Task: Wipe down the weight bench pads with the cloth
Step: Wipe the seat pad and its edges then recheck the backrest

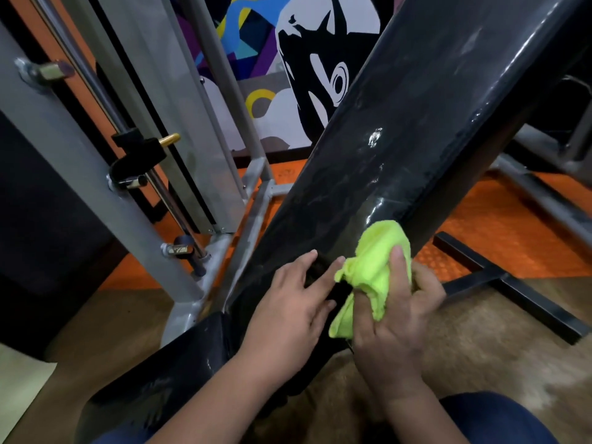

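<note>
Back pad (pixel 400 129): long, black, glossy, inclined; runs from just under both hands up and away to the upper right. Scuffs and a pale worn patch on its surface, well above the right hand.

Seat pad (pixel 179 363): black, shorter, sits below and left of the left hand; left forearm crosses over it.

Grey steel frame (pixel 77 149) with guide rods and black hooks: stands well to the left of the left hand. Black floor bar (pixel 499 283) lies to the right of the right hand on the orange floor (pixel 499 229).

Left hand (pixel 294 306): fingers straight and spread, palm down, resting flat on the lower end of the back pad. Holds nothing.

Right hand (pixel 394 312): fingers curled round the cloth, thumb over its top, pressing it to the pad's lower right edge.

Cloth (pixel 374 267): bright yellow-green, bunched; its loose end hangs between the two hands, just touching the left fingertips.
</note>
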